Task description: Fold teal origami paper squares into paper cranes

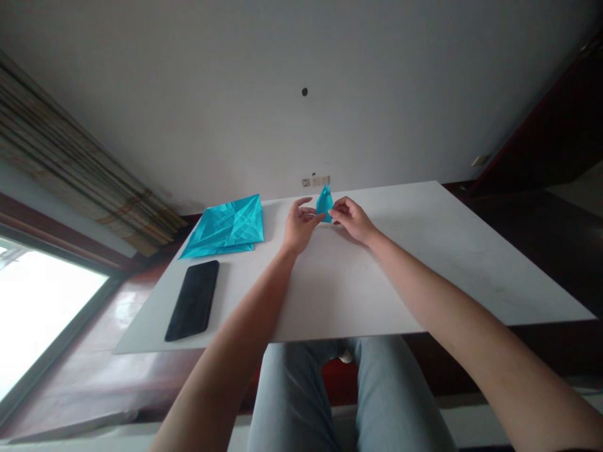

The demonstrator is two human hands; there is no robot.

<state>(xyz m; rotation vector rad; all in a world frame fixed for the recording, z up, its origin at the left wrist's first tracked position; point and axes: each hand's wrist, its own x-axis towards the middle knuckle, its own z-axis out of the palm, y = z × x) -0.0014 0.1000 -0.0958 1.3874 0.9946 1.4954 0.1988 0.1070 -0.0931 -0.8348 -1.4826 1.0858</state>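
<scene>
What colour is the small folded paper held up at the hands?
Turquoise; the folded paper shows best in the head view.

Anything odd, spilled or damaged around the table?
No spills or breakage visible. Oddest is a dark round spot on the bare wall; hole or mark, can't tell. The larger blue paper is heavily creased, but the straight lines look like folds. The small folded paper in the right hand is too small to judge.

Your folded paper piece is bright turquoise and small, narrowing to a point at its upper end. You hold it upright between your left hand and right hand, near the table's far edge; finer creases are too small to verify.
</scene>
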